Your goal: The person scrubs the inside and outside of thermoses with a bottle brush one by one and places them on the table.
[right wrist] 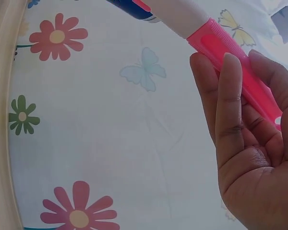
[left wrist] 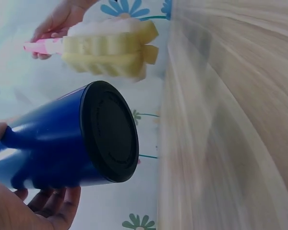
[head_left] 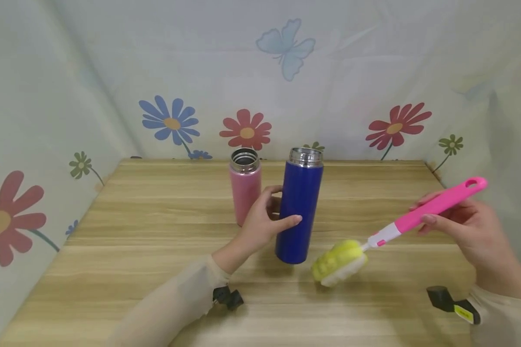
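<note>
A tall blue bottle (head_left: 299, 207) with an uncapped steel neck is held by my left hand (head_left: 262, 219), thumb on its near side. In the left wrist view the bottle's black base (left wrist: 113, 132) shows, raised off the wood and tilted. My right hand (head_left: 473, 226) grips the pink handle (head_left: 434, 207) of a bottle brush. The yellow and white sponge head (head_left: 340, 262) points down and left, to the right of the blue bottle and apart from it. In the right wrist view, fingers (right wrist: 230, 96) lie along the brush handle.
An uncapped pink bottle (head_left: 244, 185) stands on the wooden table (head_left: 156, 231), just behind and left of my left hand. A flower-printed curtain (head_left: 191, 58) encloses the table at the back and sides.
</note>
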`<control>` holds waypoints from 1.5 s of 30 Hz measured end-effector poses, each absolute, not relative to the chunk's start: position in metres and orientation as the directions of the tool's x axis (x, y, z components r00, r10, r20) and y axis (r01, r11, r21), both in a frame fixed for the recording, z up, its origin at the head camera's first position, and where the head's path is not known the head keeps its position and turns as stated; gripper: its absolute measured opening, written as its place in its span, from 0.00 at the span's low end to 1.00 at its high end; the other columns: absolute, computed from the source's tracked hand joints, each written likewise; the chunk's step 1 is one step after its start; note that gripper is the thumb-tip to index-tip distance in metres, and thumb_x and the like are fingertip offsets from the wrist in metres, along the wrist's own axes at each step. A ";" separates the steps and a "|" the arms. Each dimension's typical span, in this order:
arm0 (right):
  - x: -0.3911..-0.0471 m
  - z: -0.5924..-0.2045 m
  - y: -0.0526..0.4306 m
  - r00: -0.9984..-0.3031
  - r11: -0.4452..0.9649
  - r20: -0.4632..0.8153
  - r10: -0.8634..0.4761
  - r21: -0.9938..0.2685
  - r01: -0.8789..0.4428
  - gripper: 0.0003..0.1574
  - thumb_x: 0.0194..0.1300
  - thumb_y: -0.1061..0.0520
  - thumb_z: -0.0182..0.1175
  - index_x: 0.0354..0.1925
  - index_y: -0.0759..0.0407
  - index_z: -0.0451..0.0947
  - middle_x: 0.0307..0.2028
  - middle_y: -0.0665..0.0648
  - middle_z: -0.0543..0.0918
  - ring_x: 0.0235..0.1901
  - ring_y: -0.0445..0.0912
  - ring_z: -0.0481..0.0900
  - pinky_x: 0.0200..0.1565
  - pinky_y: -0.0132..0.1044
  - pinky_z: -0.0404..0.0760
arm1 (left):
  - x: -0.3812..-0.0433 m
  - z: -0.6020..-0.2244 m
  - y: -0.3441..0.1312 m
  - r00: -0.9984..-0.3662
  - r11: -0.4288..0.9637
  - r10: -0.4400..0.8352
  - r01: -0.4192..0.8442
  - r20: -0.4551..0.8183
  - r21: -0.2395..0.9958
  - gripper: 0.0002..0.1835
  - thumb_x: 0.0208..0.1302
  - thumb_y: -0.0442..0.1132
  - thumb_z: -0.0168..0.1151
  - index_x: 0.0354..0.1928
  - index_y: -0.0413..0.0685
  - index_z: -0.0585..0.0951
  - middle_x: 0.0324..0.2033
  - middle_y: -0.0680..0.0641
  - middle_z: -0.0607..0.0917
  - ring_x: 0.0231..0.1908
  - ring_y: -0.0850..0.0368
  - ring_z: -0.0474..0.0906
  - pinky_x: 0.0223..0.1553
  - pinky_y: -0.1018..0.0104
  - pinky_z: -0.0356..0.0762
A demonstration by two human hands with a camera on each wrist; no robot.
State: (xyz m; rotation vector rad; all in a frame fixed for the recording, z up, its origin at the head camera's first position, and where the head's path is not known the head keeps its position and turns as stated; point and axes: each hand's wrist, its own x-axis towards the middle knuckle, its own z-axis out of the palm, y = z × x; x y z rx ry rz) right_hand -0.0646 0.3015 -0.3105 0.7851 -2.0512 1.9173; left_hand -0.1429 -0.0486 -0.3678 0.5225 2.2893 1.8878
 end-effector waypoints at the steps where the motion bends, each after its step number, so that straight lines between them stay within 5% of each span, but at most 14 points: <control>1: -0.064 -0.309 0.302 -0.831 -0.008 0.509 -0.223 -0.854 -0.521 0.22 0.58 0.84 0.47 0.49 0.73 0.74 0.43 0.56 0.87 0.34 0.43 0.87 0.34 0.29 0.84 | -0.144 -0.367 -0.047 -0.933 0.157 0.340 0.179 0.117 0.971 0.37 0.54 0.45 0.72 0.64 0.55 0.66 0.50 0.43 0.82 0.48 0.50 0.81 0.50 0.54 0.81; 19: -0.054 -0.296 0.294 -0.742 -0.232 0.631 -0.224 -0.774 -0.588 0.17 0.60 0.84 0.45 0.47 0.83 0.72 0.43 0.67 0.85 0.30 0.50 0.86 0.32 0.34 0.85 | -0.154 -0.341 -0.032 -0.961 0.148 0.275 0.038 -0.004 0.988 0.36 0.57 0.53 0.68 0.65 0.55 0.64 0.46 0.41 0.83 0.46 0.50 0.81 0.51 0.53 0.81; 31: -0.046 -0.284 0.259 -0.592 -0.468 0.777 -0.213 -0.614 -0.636 0.14 0.56 0.83 0.53 0.43 0.91 0.69 0.42 0.74 0.83 0.42 0.57 0.86 0.35 0.37 0.86 | -0.164 -0.327 -0.025 -0.963 0.118 0.258 -0.047 -0.077 0.992 0.37 0.59 0.56 0.66 0.65 0.51 0.63 0.51 0.40 0.81 0.50 0.46 0.82 0.50 0.51 0.82; 45: -0.036 -0.284 0.223 -0.541 -0.436 0.824 -0.169 -0.555 -0.708 0.15 0.49 0.85 0.59 0.39 0.91 0.71 0.39 0.73 0.84 0.40 0.57 0.87 0.34 0.37 0.86 | -0.167 -0.323 -0.027 -0.967 0.118 0.233 -0.081 -0.107 0.990 0.37 0.59 0.58 0.65 0.65 0.50 0.63 0.52 0.42 0.79 0.49 0.47 0.81 0.49 0.52 0.83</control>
